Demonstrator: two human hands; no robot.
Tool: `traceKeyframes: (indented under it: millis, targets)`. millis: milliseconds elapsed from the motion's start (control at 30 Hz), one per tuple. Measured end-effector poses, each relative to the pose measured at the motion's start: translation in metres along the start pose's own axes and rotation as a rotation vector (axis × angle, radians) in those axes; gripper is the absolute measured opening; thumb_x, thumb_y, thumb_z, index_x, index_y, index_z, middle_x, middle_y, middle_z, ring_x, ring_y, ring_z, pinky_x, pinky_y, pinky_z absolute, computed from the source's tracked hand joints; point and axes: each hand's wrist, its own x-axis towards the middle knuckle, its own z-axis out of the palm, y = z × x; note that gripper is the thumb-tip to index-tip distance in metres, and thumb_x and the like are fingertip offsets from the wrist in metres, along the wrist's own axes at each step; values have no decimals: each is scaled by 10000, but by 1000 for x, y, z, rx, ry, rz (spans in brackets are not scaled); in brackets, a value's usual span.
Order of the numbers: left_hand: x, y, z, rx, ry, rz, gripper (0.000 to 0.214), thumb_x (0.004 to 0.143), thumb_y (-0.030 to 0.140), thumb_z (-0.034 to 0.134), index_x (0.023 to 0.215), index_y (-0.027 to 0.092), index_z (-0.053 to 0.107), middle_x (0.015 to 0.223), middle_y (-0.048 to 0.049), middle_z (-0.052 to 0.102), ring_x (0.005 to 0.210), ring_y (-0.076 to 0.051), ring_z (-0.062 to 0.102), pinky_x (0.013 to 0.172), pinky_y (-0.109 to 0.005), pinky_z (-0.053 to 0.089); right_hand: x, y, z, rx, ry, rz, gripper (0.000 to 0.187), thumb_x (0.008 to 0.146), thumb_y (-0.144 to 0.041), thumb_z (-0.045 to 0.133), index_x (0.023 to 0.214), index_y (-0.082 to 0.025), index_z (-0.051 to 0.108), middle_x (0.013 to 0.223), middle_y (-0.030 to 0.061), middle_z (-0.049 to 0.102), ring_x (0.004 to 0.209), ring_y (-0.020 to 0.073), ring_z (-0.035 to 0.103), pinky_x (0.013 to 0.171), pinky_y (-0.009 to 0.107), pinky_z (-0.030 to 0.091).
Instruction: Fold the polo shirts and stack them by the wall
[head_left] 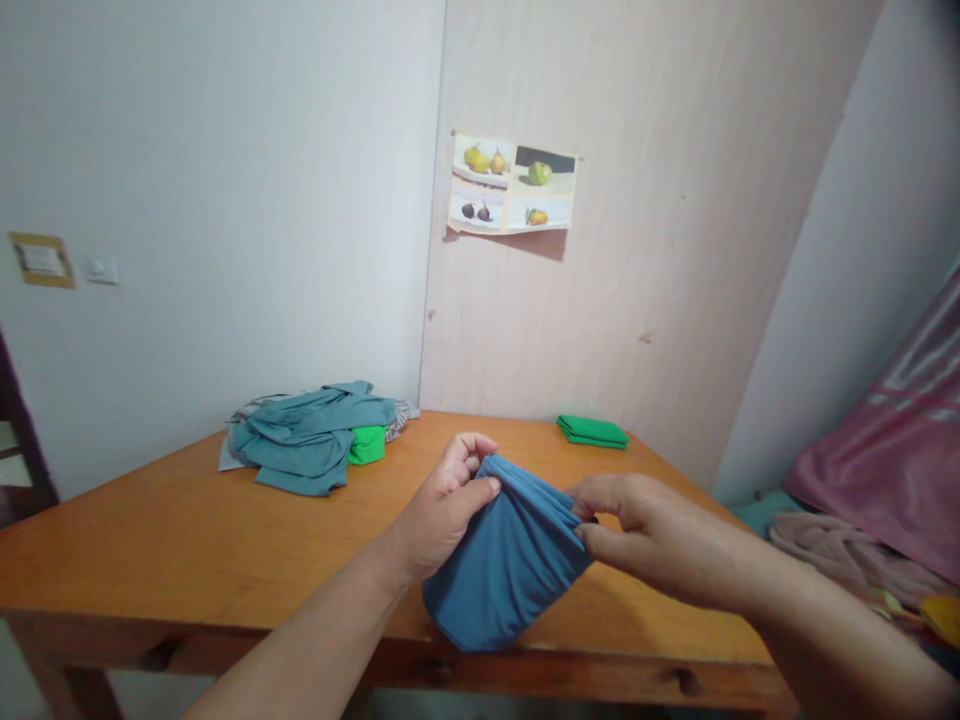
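Note:
A blue cloth (504, 568) hangs bunched between my two hands above the near part of the wooden table (187, 540). My left hand (444, 505) pinches its top left edge, thumb over the fabric. My right hand (626, 520) pinches the top right edge with thumb and fingers pressed together. The cloth's lower end droops down to the table's front edge.
A heap of teal-grey clothes (311, 445) with a bright green piece (367, 444) lies at the back left of the table. A folded green cloth (592, 432) sits at the back right. Pink and mixed fabrics (885, 490) pile up to the right. A fruit picture (511, 184) hangs on the wall.

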Motion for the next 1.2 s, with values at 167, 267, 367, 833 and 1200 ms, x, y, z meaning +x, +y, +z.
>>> traceKeyframes:
  millis: [167, 267, 367, 833, 1200]
  targets:
    - [-1, 2, 1, -5, -19, 4, 324, 882, 211, 615, 1165, 248, 463, 995, 13, 584, 847, -116, 549, 851, -268, 424, 1, 2, -6, 127, -21, -12, 244, 903, -324, 538, 821, -203, 733, 813, 32, 710, 793, 197, 632, 741, 297, 488]
    - [-1, 2, 2, -7, -19, 0, 340, 873, 222, 627, 1174, 248, 471, 986, 12, 589, 850, -122, 554, 843, -268, 428, 1, 8, -9, 194, 17, 29, 338, 947, -436, 502, 930, -194, 738, 898, 56, 724, 875, 221, 650, 797, 330, 511]
    - [-1, 2, 3, 2, -23, -5, 346, 869, 235, 634, 1177, 249, 478, 982, 11, 595, 856, -129, 561, 848, -273, 428, -1, 12, -8, 256, 28, 63, 454, 917, -538, 556, 1179, -189, 680, 1139, 104, 702, 1019, 254, 646, 875, 372, 520]
    - [-5, 2, 4, -18, -44, -10, 340, 891, 264, 637, 1185, 253, 467, 966, 14, 575, 838, -125, 554, 787, -258, 434, -1, 5, 10, 351, -45, 44, 380, 876, -305, 630, 1234, -177, 614, 1014, 53, 714, 891, 196, 659, 787, 318, 519]
    - [-9, 3, 23, 149, -118, 89, 432, 877, 303, 692, 1205, 230, 420, 1109, -56, 580, 1010, -171, 579, 861, -308, 444, 19, -16, 9, 241, 9, -33, 442, 793, -296, 708, 1221, -205, 647, 1087, 74, 720, 962, 233, 660, 829, 333, 509]
